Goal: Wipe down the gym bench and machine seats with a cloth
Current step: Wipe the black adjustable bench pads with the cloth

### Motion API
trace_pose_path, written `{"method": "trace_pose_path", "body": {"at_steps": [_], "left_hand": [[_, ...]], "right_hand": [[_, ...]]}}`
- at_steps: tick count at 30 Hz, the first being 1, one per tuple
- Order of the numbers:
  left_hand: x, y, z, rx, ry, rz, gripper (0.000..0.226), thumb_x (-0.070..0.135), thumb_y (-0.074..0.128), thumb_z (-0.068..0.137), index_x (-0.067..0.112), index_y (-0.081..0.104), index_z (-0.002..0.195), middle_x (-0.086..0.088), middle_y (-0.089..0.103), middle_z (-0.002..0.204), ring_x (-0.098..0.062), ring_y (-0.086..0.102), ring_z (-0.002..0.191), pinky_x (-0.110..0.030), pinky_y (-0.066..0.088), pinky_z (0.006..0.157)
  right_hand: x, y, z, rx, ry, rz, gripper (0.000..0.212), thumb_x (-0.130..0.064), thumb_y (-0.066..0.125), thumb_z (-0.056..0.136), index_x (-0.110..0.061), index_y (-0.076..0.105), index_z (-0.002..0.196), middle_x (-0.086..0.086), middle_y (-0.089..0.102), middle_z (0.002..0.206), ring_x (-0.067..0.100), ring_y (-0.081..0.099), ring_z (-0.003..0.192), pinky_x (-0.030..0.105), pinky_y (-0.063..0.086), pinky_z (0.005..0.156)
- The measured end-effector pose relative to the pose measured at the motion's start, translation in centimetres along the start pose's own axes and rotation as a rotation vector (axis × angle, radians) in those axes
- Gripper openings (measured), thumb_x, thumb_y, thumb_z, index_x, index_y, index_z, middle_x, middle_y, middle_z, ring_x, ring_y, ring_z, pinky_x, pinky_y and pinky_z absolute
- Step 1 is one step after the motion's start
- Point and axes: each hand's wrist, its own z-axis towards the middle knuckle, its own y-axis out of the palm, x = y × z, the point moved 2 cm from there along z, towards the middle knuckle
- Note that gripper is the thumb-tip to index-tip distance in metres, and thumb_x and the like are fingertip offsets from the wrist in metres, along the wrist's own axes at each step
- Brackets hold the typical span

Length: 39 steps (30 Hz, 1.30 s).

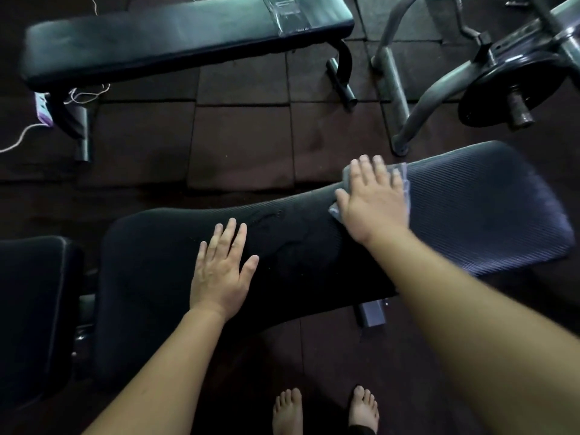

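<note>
While both hands lie flat on the near bench pad (pixel 292 271), only the right hand (pixel 373 199) has the cloth (pixel 405 177). Right fingers straight, slightly spread, palm down, pressing the grey cloth onto the pad's far edge, at the start of the ribbed right half. Cloth edges stick out past the fingertips and by the thumb; the rest is hidden under the palm. Left hand (pixel 221 271) is bare, fingers straight and a little fanned, thumb out, resting on the pad's smooth middle and holding nothing. Faint wet streaks on the pad between the two hands.

Left of the pad, just beside it across a narrow gap, sits a seat pad (pixel 31 309). Beyond the pad's far edge is open rubber floor tile (pixel 241 136), then a flat bench (pixel 157 36) well apart. A grey machine frame (pixel 417 111) with a weight plate (pixel 514 86) stands near the pad's far right corner. Bare feet (pixel 287 409) on the floor at the pad's near edge.
</note>
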Motion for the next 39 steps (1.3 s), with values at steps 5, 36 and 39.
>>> {"method": "trace_pose_path", "body": {"at_steps": [5, 36, 39], "left_hand": [[-0.6, 0.9, 0.0, 0.016, 0.01, 0.01, 0.072, 0.064, 0.008, 0.102, 0.033, 0.007, 0.166, 0.014, -0.005, 0.174, -0.009, -0.012, 0.159, -0.043, -0.003, 0.13], [-1.0, 1.7, 0.1, 0.071, 0.014, -0.015, 0.071, 0.066, 0.011, 0.103, 0.033, 0.014, 0.166, 0.012, 0.002, 0.175, -0.012, -0.005, 0.161, -0.046, 0.001, 0.13], [-1.0, 1.8, 0.1, 0.07, 0.026, -0.002, 0.073, 0.067, 0.009, 0.102, 0.031, 0.015, 0.166, 0.01, 0.004, 0.175, -0.015, -0.001, 0.161, -0.046, 0.002, 0.13]], "right_hand": [[-10.9, 2.3, -3.3, -0.089, -0.261, 0.051, 0.072, -0.05, 0.029, 0.106, -0.015, 0.01, 0.165, 0.003, 0.006, 0.173, 0.023, -0.001, 0.16, 0.049, 0.001, 0.127], [-10.5, 2.9, -5.4, -0.005, -0.154, 0.034, 0.075, -0.052, 0.035, 0.101, -0.016, 0.016, 0.165, 0.004, 0.011, 0.173, 0.024, 0.004, 0.159, 0.051, 0.007, 0.127], [-12.0, 3.7, -7.2, -0.063, -0.33, 0.001, 0.074, -0.054, 0.028, 0.1, -0.017, 0.022, 0.164, 0.003, 0.018, 0.172, 0.023, 0.011, 0.159, 0.05, 0.011, 0.127]]}}
